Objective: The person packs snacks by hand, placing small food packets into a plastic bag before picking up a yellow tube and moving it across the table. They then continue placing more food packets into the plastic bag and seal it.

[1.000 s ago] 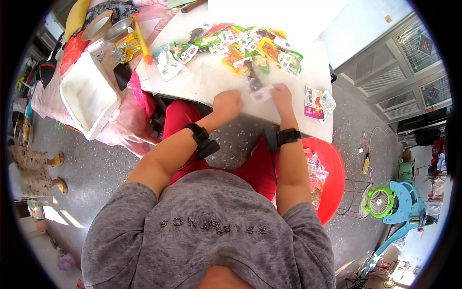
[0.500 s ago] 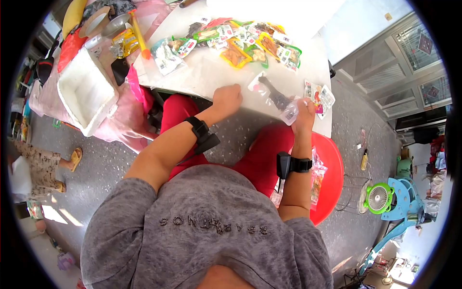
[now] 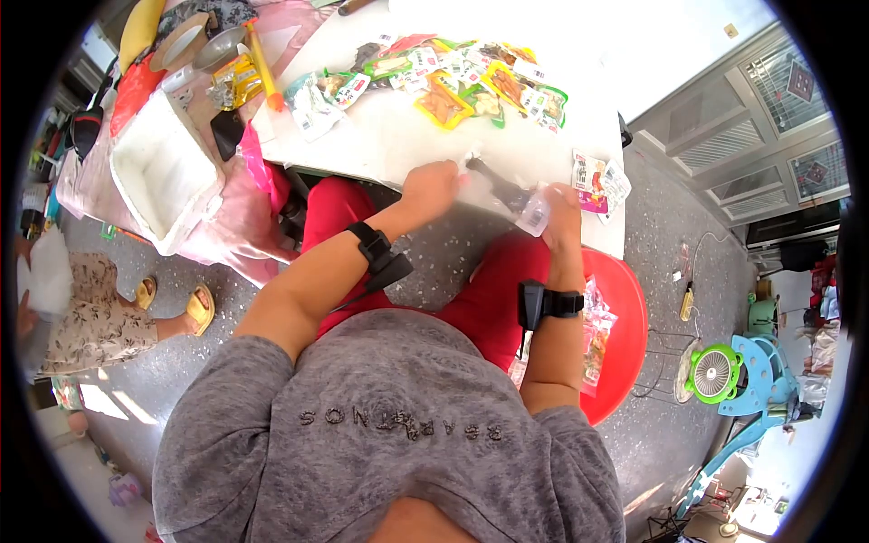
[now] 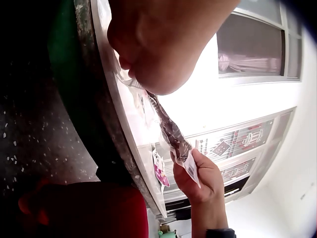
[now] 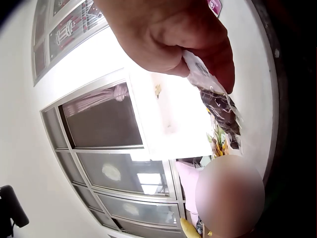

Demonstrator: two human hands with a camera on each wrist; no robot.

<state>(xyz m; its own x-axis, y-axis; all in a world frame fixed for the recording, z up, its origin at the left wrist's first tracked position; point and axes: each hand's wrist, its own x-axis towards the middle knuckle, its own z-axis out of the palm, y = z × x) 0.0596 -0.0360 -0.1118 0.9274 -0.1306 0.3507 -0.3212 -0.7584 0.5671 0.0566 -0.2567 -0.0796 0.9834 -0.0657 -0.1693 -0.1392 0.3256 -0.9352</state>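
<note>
A clear packet with dark contents (image 3: 501,187) is stretched between both hands above the table's front edge. The right hand (image 3: 563,215) pinches its right end between thumb and fingers, as the right wrist view also shows at the packet's pale end (image 5: 199,72). At the other end, the left hand (image 3: 429,192) holds the packet's clear corner; in the left wrist view the left hand (image 4: 153,44) covers that corner, and the dark strip (image 4: 171,131) runs from it down to the right hand (image 4: 200,178).
Colourful food packets (image 3: 444,100) lie piled at the back of the table (image 3: 380,145). Two packets (image 3: 597,185) are by the right edge. A red basin (image 3: 625,335) holding packets stands below right, a white foam box (image 3: 165,172) at left. Another person's sandalled feet (image 3: 201,309) are at far left.
The right hand has moved right and toward the body with the packet, away from the pile. The left hand has since taken the packet's other end. At far left, the other person has stepped closer.
</note>
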